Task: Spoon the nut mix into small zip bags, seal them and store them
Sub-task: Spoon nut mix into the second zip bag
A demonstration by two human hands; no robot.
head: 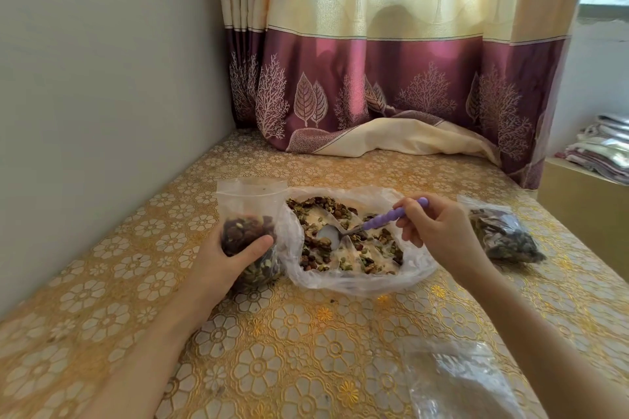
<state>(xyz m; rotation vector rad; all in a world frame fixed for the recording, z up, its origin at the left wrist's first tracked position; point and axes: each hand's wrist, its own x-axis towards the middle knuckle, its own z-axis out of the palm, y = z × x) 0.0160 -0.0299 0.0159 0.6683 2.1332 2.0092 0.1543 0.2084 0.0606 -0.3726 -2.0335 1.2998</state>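
The nut mix [340,241] lies in an open plastic bag at the table's [289,350] middle. The right hand [439,228] pinches a purple-handled spoon [367,226] over it. The left hand's [224,258] fingers wrap an upright, part-filled zip bag [250,214]. 1 filled bag [503,235] lies right.

Upright half-filled zip bag [250,214]; purple-handled spoon [374,222]

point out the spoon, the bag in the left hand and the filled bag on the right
spoon [381,219], head view, on its purple handle
bag in the left hand [250,202], head view, on its clear upper part
filled bag [503,238], head view, on its bulging middle
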